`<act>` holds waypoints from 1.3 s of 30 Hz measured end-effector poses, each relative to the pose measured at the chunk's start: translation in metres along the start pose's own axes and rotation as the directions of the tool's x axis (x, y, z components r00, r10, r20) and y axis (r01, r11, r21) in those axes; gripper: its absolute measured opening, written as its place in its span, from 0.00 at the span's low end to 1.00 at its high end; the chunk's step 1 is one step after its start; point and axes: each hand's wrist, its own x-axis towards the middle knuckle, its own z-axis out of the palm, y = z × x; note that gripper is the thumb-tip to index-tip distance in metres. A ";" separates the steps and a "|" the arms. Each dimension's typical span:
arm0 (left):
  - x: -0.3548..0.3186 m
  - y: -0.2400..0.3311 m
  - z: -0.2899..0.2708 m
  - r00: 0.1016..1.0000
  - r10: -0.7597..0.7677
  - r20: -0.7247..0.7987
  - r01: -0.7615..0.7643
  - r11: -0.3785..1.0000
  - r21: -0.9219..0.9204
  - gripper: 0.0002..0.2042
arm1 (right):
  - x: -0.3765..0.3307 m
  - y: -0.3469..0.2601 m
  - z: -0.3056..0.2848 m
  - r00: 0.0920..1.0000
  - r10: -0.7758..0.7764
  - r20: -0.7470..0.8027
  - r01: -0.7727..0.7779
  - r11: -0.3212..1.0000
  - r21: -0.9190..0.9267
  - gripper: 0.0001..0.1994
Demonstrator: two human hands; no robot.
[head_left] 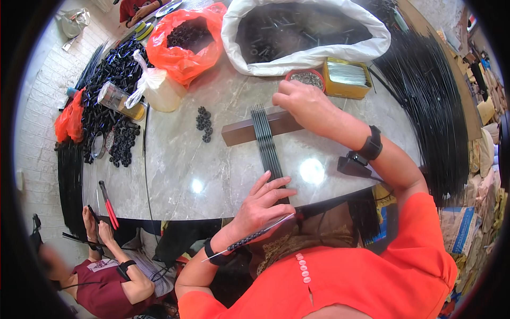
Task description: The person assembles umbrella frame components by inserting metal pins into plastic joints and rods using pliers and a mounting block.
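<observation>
A row of slim black rods [265, 135] lies side by side across a long brown block [239, 133]. My left hand [260, 204] rests over their near ends, fingers laid across and gripping them against the table edge. A thin metal needle strung with black rings [249, 237] slants over the heel of that hand; how it is held is hidden. Above the block's right end, my right hand [303, 103] is closed in a pinch. Whatever its fingertips hold is too small to make out. Just beyond it stands a red bowl of small metal pieces [307, 78].
At the back are a white sack [255, 69] of dark parts, a red bag [183, 66] and a yellow box [345, 89]. Black rings [203, 124] lie left of the block. Long black rods [425, 101] cover the right side. A co-worker's hands [98, 228] are at lower left.
</observation>
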 end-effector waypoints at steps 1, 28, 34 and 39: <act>0.000 0.000 0.000 1.000 0.000 -0.001 0.000 1.000 -0.002 0.03 | 0.000 0.000 0.000 1.000 -0.010 -0.008 0.010 1.000 -0.007 0.04; 0.004 0.003 -0.004 0.999 -0.038 0.018 0.039 0.998 -0.058 0.04 | 0.001 -0.002 0.006 0.999 0.011 -0.048 -0.010 1.000 0.026 0.03; 0.004 0.003 -0.004 0.999 -0.043 0.030 0.045 0.996 -0.074 0.04 | 0.001 0.000 0.007 1.000 -0.004 -0.028 0.004 1.000 0.020 0.05; 0.005 0.003 -0.005 0.999 -0.041 0.034 0.043 0.997 -0.068 0.04 | 0.002 -0.003 0.009 0.999 -0.004 -0.041 0.005 1.000 0.011 0.06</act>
